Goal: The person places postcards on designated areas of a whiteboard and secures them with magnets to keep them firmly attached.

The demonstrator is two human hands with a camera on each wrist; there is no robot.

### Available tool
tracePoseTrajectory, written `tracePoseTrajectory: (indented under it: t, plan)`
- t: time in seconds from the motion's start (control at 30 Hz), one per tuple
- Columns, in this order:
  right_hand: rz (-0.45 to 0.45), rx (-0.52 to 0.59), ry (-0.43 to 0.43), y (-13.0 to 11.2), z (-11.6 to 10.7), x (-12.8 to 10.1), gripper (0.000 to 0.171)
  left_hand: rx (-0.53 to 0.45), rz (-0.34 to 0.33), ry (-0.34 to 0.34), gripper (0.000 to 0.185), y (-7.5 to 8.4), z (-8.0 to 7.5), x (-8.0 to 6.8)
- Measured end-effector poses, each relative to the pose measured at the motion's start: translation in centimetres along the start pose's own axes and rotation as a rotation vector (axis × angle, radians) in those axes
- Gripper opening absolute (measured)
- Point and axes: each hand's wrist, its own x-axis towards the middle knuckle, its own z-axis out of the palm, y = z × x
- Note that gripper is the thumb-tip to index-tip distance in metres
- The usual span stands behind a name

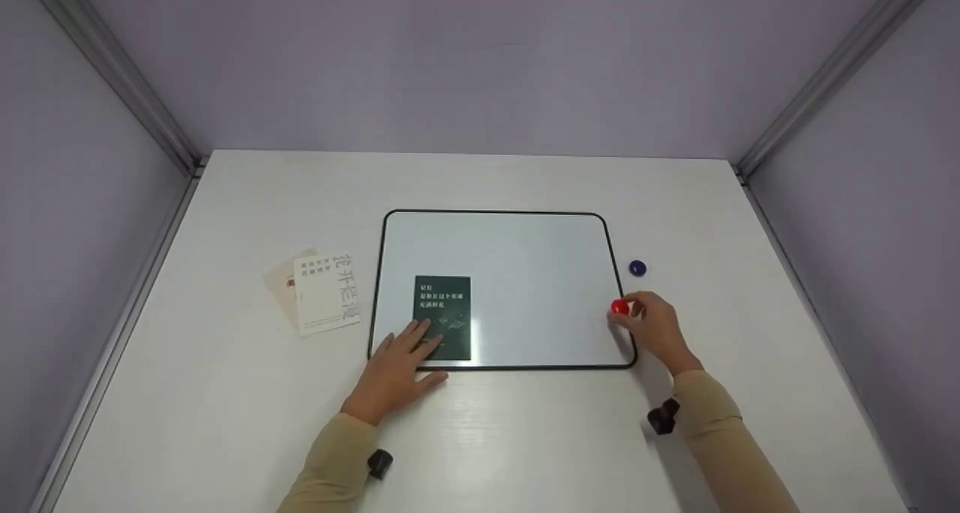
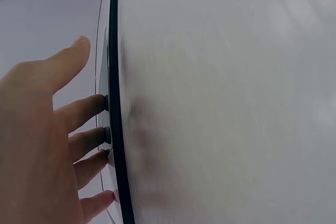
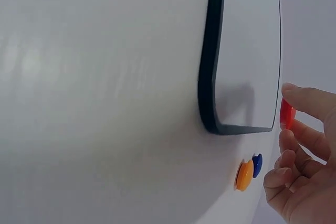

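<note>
Head view looks down; wrist views (close, low) share whiteboard (image 1: 525,273).

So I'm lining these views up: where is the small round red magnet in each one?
Head: the small round red magnet is pinched by the right hand at the whiteboard's right edge.
Left wrist: not in view.
Right wrist: at right edge, between fingertips.
Shared landmark: the black-framed whiteboard.

The whiteboard (image 1: 525,273) looks smooth and shiny. The red magnet (image 1: 619,307) is shiny plastic. The green card (image 1: 442,307) looks like matt paper. The bench (image 1: 525,438) is smooth.
</note>
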Motion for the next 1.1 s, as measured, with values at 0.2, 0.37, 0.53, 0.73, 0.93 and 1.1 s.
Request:
tracePoseTrajectory:
  t: [0.2,0.37,0.53,0.73,0.93,1.1]
  plan:
    - [-0.026,-0.021,-0.007,-1.2,0.2,0.5,0.037,-0.009,0.002,0.004,0.064,0.0,0.0,0.0]
    - [-0.062,-0.022,0.006,-2.1,0.2,0.9,0.033,-0.008,0.001,0.002,0.064,0.0,0.1,-0.1]
    - [-0.035,-0.003,-0.006,-2.5,0.4,1.0,0.033,0.001,0.005,0.007,0.064,0.1,0.0,-0.1]
    - [-0.051,0.0,-0.001,-2.9,0.8,0.9,0.033,-0.004,0.008,0.01,0.064,0.0,-0.1,0.0]
    - [-0.069,0.002,0.02,-3.7,1.0,1.0,0.032,-0.015,0.007,0.007,0.063,-0.1,0.0,0.1]
    - [-0.084,0.011,0.017,-4.2,1.0,1.2,0.031,-0.019,0.006,0.006,0.063,-0.2,0.1,0.1]
